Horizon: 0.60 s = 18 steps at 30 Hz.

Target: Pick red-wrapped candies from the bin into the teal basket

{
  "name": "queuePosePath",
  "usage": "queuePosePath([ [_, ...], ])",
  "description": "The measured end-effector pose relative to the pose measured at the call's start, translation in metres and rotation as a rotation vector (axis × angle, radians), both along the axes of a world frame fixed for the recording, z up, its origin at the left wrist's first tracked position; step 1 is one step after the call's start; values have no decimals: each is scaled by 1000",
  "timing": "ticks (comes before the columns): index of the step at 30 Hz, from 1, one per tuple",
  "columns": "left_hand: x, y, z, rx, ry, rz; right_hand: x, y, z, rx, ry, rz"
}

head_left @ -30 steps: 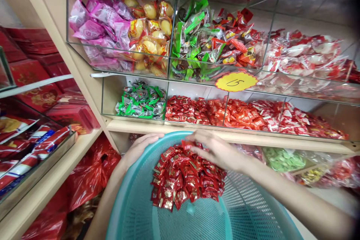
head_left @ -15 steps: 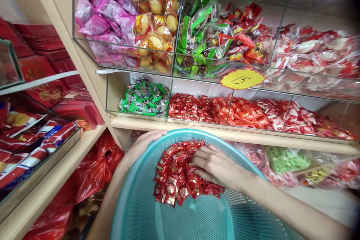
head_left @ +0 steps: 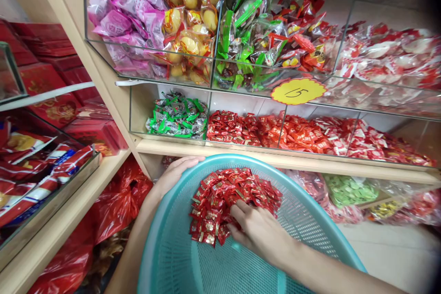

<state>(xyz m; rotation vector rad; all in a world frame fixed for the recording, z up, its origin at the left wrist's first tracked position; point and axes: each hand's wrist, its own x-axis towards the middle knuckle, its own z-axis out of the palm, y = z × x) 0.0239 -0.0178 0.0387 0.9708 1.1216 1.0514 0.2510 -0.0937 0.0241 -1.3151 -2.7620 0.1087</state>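
Note:
A turquoise plastic mesh basket (head_left: pixel 310 213) is tilted in front of me, with a heap of small red-and-gold wrapped candies (head_left: pixel 210 209) in its upper part. My left hand (head_left: pixel 177 172) is closed over the basket's upper left rim; its fingertips show along the edge. Inside the basket, my right hand (head_left: pixel 257 227) is closed at the lower right of the heap. Its curled fingertips press in among the candies, and how many they hold is hidden.
Glass-fronted bins on the shelf (head_left: pixel 292 158) hold green candies (head_left: pixel 177 115) and red candies (head_left: pixel 234 127). Larger wrapped snacks (head_left: pixel 127 23) fill the upper bins, above a yellow price tag (head_left: pixel 298 91). Red plastic bags (head_left: pixel 120 197) hang at left; bagged candies (head_left: pixel 349 190) lie below the shelf.
My right hand has moved down and toward me across the heap, uncovering candies at its upper right. My left hand stays on the rim.

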Motion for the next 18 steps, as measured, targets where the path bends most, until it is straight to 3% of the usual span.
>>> queuePosePath([
  [18, -5, 2, -7, 46, -2, -20, -13, -4, -6, 75, -55, 11],
])
